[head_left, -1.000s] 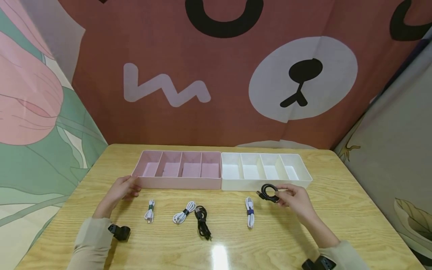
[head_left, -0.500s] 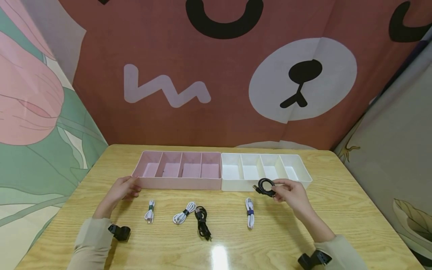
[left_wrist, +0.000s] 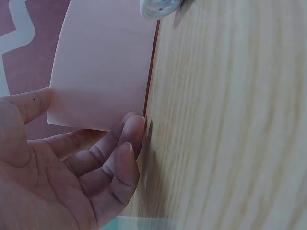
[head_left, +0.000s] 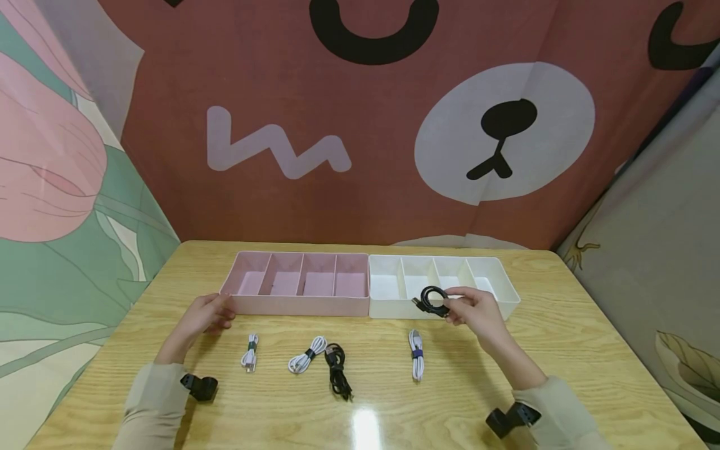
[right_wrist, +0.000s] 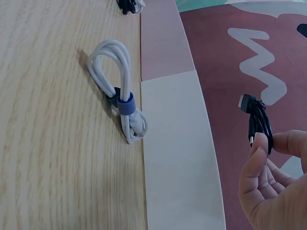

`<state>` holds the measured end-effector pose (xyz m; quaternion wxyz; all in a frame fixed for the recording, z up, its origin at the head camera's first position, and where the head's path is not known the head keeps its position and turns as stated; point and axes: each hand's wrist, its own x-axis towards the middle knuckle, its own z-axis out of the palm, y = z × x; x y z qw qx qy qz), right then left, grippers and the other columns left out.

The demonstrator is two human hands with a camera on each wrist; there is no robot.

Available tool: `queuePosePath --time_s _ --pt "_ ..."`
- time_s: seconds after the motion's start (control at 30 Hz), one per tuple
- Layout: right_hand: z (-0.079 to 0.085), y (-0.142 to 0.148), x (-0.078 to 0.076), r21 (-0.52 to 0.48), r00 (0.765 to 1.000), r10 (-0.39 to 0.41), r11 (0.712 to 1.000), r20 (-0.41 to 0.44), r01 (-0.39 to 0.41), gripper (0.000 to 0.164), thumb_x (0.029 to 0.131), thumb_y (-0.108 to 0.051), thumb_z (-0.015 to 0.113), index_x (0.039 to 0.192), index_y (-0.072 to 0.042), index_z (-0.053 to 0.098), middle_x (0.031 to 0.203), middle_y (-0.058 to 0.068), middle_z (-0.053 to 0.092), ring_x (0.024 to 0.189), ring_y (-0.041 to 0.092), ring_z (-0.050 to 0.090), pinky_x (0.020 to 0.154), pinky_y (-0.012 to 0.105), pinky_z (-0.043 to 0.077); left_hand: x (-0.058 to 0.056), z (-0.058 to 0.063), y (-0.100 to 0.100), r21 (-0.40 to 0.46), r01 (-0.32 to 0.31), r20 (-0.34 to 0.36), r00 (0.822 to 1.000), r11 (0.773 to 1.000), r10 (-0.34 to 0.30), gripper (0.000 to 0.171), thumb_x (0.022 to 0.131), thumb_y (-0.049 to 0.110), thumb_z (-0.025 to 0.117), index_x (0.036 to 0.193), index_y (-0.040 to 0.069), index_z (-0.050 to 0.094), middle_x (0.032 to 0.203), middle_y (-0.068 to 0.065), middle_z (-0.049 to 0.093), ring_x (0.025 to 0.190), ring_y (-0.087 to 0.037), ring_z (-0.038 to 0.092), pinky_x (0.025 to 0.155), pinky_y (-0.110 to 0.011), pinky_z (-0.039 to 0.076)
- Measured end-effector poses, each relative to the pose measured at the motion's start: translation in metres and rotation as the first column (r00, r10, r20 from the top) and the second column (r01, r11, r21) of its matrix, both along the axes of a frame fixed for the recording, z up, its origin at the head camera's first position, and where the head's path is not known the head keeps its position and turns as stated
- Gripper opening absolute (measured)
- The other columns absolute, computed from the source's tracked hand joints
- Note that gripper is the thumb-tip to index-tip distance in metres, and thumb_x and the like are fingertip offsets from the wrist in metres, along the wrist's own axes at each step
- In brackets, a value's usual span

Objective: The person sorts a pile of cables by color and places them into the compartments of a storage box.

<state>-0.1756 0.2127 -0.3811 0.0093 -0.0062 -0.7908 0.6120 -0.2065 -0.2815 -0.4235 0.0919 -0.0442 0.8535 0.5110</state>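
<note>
My right hand [head_left: 478, 315] pinches a coiled black USB cable [head_left: 434, 300] between thumb and fingers. In the head view this cable is seen in front of the white divided box [head_left: 444, 307]; in the right wrist view its plug [right_wrist: 247, 103] sticks up. My left hand [head_left: 205, 315] touches the near left corner of the pink divided box [head_left: 304, 305], its fingers loosely bent; in the left wrist view they lie against the box's end [left_wrist: 103, 67]. A white cable with a blue strap [head_left: 417, 355] lies on the table before the white box.
Two bundled white cables [head_left: 249, 353] [head_left: 307, 355] and a bundled black cable [head_left: 338, 372] lie on the wooden table [head_left: 281, 419]. Both boxes stand end to end, each with several compartments. Behind the table hangs a brown printed cloth [head_left: 382, 212].
My right hand has lifted the black cable up and to the left, from beside the white box's front to its near wall. My left hand stays at the pink box.
</note>
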Motion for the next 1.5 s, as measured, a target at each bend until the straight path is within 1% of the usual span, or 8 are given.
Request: queuePosePath --time_s 0.23,0.37,0.63,0.87,1.0,1.17,1.33,1.5 --pt "0.001 -0.006 -0.006 -0.034 1.000 0.004 0.999 0.000 -0.004 0.028 0.084 0.003 0.055 0.108 0.017 0.054 0.061 0.003 0.060 0.052 0.011 0.058 0.055 0.030 0.051 0.000 0.000 0.000 0.001 0.002 0.000 1.000 1.000 -0.002 0.059 0.098 0.040 0.033 0.114 -0.015 0.044 0.083 -0.010 0.062 0.067 -0.015 0.059 0.058 -0.032 0.049" --pt "0.002 -0.010 -0.010 -0.058 1.000 0.020 0.998 -0.005 -0.020 0.029 0.084 0.003 0.055 0.109 0.017 0.053 0.060 0.002 0.060 0.051 0.010 0.058 0.054 0.027 0.051 0.000 -0.001 0.001 -0.001 0.001 0.001 1.000 1.000 -0.001 0.059 0.098 0.041 0.033 0.114 -0.015 0.044 0.083 -0.010 0.061 0.067 -0.015 0.059 0.059 -0.032 0.049" --pt "0.005 -0.020 -0.017 -0.063 1.000 0.022 0.998 0.009 -0.022 0.028 0.084 0.003 0.056 0.109 0.016 0.054 0.061 0.003 0.061 0.051 0.010 0.058 0.054 0.026 0.050 -0.001 -0.001 0.000 0.003 0.002 -0.001 1.000 1.000 -0.002 0.059 0.098 0.041 0.033 0.115 -0.015 0.043 0.083 -0.010 0.062 0.067 -0.014 0.060 0.059 -0.032 0.049" --pt "0.007 -0.031 -0.028 -0.099 1.000 0.026 0.995 0.004 -0.025 0.027 0.083 0.004 0.055 0.107 0.016 0.055 0.059 0.001 0.060 0.050 0.009 0.057 0.053 0.025 0.050 -0.001 0.000 -0.001 -0.009 -0.004 0.009 1.000 1.000 0.004 0.060 0.098 0.041 0.032 0.118 -0.015 0.042 0.084 -0.011 0.062 0.067 -0.015 0.060 0.059 -0.032 0.048" --pt "0.007 -0.036 -0.032 -0.097 0.999 0.033 0.995 0.007 -0.032 0.027 0.083 0.003 0.056 0.107 0.015 0.056 0.059 0.001 0.060 0.050 0.009 0.057 0.052 0.023 0.049 0.000 0.000 -0.001 -0.005 0.004 -0.001 1.000 1.000 -0.004 0.060 0.098 0.041 0.032 0.117 -0.015 0.042 0.083 -0.010 0.062 0.067 -0.015 0.060 0.058 -0.032 0.048" --pt "0.010 -0.044 -0.036 -0.099 0.999 0.047 0.994 0.008 -0.046 0.027 0.083 0.002 0.056 0.107 0.015 0.056 0.059 0.002 0.060 0.050 0.009 0.057 0.052 0.024 0.050 0.000 0.000 -0.002 -0.003 0.010 -0.020 1.000 1.000 -0.010 0.057 0.098 0.039 0.032 0.114 -0.014 0.045 0.082 -0.010 0.062 0.066 -0.015 0.060 0.057 -0.032 0.049" --pt "0.011 -0.051 -0.040 -0.128 0.998 0.063 0.990 0.024 -0.059 0.027 0.083 0.002 0.057 0.107 0.015 0.056 0.059 0.001 0.060 0.049 0.008 0.057 0.052 0.024 0.050 -0.001 -0.001 -0.002 -0.003 -0.002 -0.001 1.000 1.000 0.002 0.059 0.098 0.039 0.032 0.117 -0.015 0.043 0.083 -0.010 0.062 0.067 -0.014 0.060 0.058 -0.031 0.049" --pt "0.011 -0.060 -0.044 -0.133 0.997 0.069 0.989 0.019 -0.066 0.026 0.083 0.002 0.058 0.106 0.015 0.057 0.059 0.002 0.059 0.049 0.009 0.056 0.051 0.023 0.049 -0.001 -0.001 -0.002 0.013 -0.010 0.014 1.000 1.000 0.010 0.058 0.099 0.038 0.032 0.119 -0.016 0.040 0.082 -0.010 0.063 0.066 -0.014 0.061 0.059 -0.031 0.050"
